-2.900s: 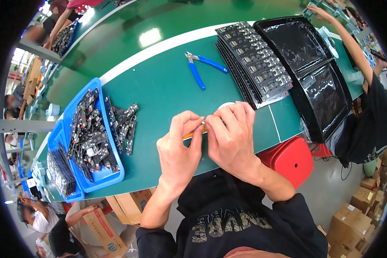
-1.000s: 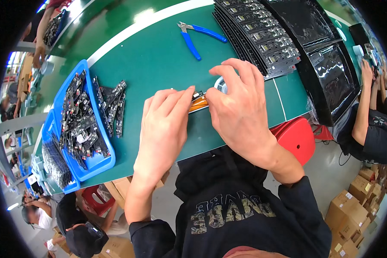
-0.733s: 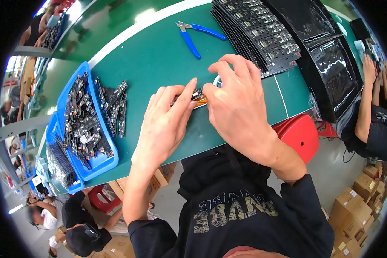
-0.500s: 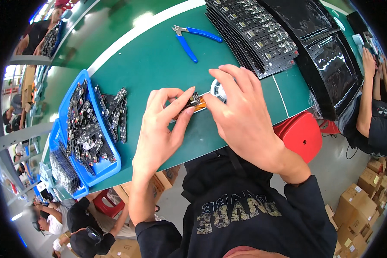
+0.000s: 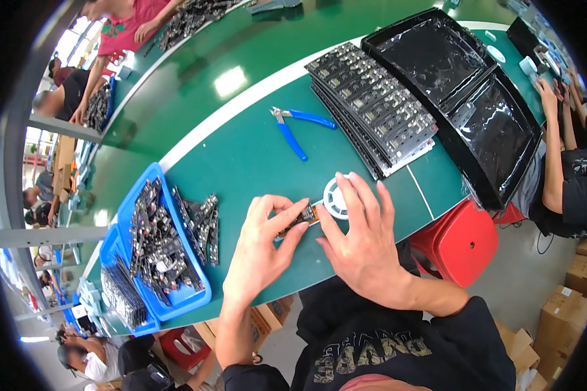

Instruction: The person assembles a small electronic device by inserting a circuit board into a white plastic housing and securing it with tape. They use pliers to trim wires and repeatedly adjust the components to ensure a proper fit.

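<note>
My left hand (image 5: 261, 244) pinches a small black circuit board (image 5: 309, 213) between thumb and fingertips, just above the green table. At the board's right end a narrow orange strip (image 5: 317, 212) runs toward a white reel (image 5: 333, 198), which lies flat. My right hand (image 5: 370, 260) has its fingers spread; the longer ones reach over the reel's right side. Its index fingertip is at the orange strip, and the thumb sits just below. Part of the board is hidden by my left fingers, and part of the reel by my right hand.
Blue-handled cutters (image 5: 295, 130) lie beyond my hands. Stacked circuit panels (image 5: 372, 104) stand far right beside a black tray (image 5: 430, 55). Blue bins (image 5: 205, 296) with loose boards (image 5: 166, 244) are at left, more boards (image 5: 205, 225) alongside. A red stool (image 5: 463, 244) stands at right; other people work nearby.
The view has shifted, so the table appears lower in the picture. My right hand's fingers have come down over the reel and closer to the strip. My left hand keeps its pinch on the board.
</note>
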### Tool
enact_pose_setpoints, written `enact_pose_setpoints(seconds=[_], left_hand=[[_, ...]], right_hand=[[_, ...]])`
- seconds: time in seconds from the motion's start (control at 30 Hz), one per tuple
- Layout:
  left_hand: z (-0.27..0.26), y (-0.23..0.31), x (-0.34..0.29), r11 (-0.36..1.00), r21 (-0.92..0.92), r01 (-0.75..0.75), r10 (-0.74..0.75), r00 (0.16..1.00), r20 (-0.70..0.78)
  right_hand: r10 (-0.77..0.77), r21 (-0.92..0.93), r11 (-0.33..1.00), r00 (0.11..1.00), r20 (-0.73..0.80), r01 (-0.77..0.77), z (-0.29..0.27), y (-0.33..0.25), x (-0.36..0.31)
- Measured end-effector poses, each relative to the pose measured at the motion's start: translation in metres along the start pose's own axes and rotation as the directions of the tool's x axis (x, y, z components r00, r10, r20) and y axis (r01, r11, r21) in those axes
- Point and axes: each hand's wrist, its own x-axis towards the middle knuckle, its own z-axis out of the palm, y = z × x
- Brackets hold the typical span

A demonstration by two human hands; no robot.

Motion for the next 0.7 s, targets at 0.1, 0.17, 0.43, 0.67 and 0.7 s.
enact_pose_setpoints(seconds=[0.1, 0.17, 0.43, 0.67, 0.7], left_hand=[[0.001, -0.001, 0.003, 1.0, 0.002, 0.012, -0.012, 1.0, -0.002], [0.005, -0.001, 0.0, 0.999, 0.004, 0.048, -0.048, 0.999, -0.008], [0.015, -0.005, -0.001, 0.999, -0.03, -0.011, 0.007, 0.995, -0.104], [0.023, -0.001, -0.003, 0.999, 0.036, -0.038, 0.043, 0.986, -0.163], [0.024, 0.0, -0.003, 0.999, 0.029, -0.045, 0.049, 0.986, -0.161]], right_hand=[[0.013, -0.002, 1.0, 1.0, 0.0, -0.013, 0.005, 0.0, 0.0], [0.03, 0.018, 0.999, 0.999, -0.026, -0.03, 0.011, 0.001, -0.002], [-0.006, -0.03, 1.0, 1.0, 0.009, 0.006, 0.007, 0.004, 0.004], [-0.069, 0.206, 0.971, 0.97, -0.231, 0.118, 0.012, 0.018, -0.028], [-0.061, 0.21, 0.971, 0.968, -0.242, 0.114, 0.012, 0.022, -0.029]])
